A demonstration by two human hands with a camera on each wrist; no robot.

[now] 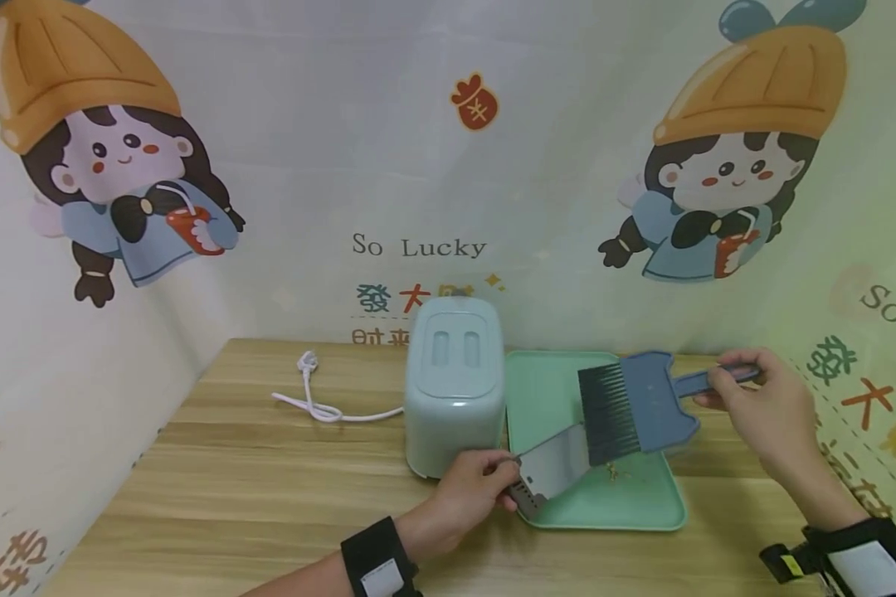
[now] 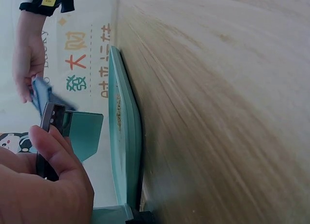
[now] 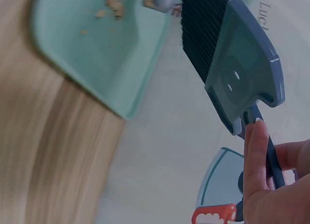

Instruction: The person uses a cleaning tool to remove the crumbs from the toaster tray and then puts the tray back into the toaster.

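Hanging behind it all is a printed backdrop, with the wood table in front. On that sits a green tray, long side running away from the person. A pale toaster stands upright just beside the tray's left edge, so that side looks tight to me.

Next size down, the blue brush. The right hand has its handle pinched between fingers and thumb. It's up over the tray, long axis roughly side to side, bristles pointing left. The left hand, at the tray's near left, just in front of the toaster, grips the dark end of a flat scraper. That's also held above the tray, slanting away and to the right toward the bristles. They overlap in the head view, but I can't tell if they're touching.

A white cord lies loosely looped left of the toaster, out of the way, ending in a plug.

Tiniest thing, and imo the key one: crumbs on the tray, between the two hands, nearer the left one in the head view. The brush and scraper both hang close by them.
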